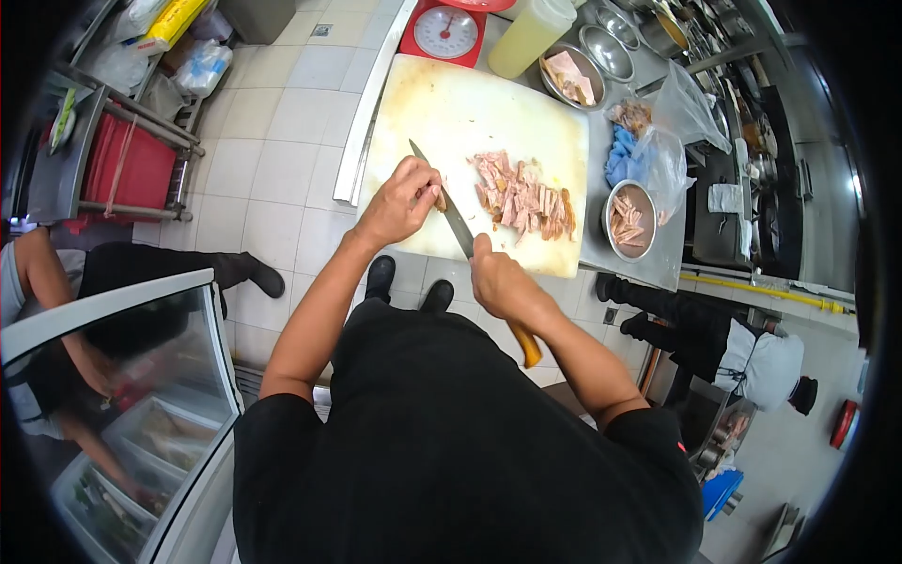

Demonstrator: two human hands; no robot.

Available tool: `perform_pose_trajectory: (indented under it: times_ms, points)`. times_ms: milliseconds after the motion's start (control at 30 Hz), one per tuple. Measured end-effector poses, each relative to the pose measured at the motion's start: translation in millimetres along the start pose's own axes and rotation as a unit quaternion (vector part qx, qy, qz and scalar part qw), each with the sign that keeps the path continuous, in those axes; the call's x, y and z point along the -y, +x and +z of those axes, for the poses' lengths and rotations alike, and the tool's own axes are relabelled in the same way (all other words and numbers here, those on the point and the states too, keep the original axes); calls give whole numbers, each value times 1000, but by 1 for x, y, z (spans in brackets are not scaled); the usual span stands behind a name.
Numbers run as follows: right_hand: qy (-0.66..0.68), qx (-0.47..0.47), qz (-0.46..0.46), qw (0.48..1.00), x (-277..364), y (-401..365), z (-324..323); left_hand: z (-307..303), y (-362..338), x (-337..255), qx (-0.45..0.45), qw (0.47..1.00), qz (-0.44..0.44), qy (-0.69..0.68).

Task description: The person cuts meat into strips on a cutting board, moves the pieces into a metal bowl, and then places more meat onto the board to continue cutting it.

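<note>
My right hand [503, 282] grips a long knife [451, 211] by its yellow-brown handle, forefinger along the spine, blade lying across the white cutting board [442, 103]. My left hand [399, 202] is curled over a small piece of meat [438, 198] right beside the blade, fingertips holding it on the board. A heap of sliced pinkish meat strips [521, 195] lies on the board to the right of the knife.
A metal bowl of meat strips [629, 221] stands right of the board, with plastic bags [667, 160], a blue cloth [620, 155] and more bowls [575, 77] behind. A red scale [444, 33] and a yellow bottle [528, 36] stand at the back. People work at both sides; a glass case [122, 414] is lower left.
</note>
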State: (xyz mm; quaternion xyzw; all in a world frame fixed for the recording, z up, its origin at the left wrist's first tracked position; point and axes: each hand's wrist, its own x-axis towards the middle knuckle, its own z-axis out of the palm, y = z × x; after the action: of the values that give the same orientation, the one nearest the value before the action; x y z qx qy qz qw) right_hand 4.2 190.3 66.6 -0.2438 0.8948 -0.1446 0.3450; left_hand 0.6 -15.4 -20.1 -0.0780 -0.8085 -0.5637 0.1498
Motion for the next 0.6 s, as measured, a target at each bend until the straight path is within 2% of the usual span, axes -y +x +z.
perform_pose_trajectory:
  times_ms: [167,233,333,400,467,600]
  points:
    - [-2,-35,-8,999,-18,16,30,-7,-14,-5,11,999,-41,-4]
    - [35,-19,-1,999,-18,12,1,-17,-22,-2,-33,997,-55,36]
    - [91,10,-2,996,-31,-3,-11,-28,-29,-7,-35,995,-58,79]
    - [60,-77,-19,995,-34,-15,-7,-28,-26,-11,-35,992,-74,96]
    - [54,-74,-18,996,-37,-27,-6,-22,-20,-14,-50,986,23,155]
    - [6,-80,-47,996,-43,-52,4,-6,-20,-6,10,988,38,152]
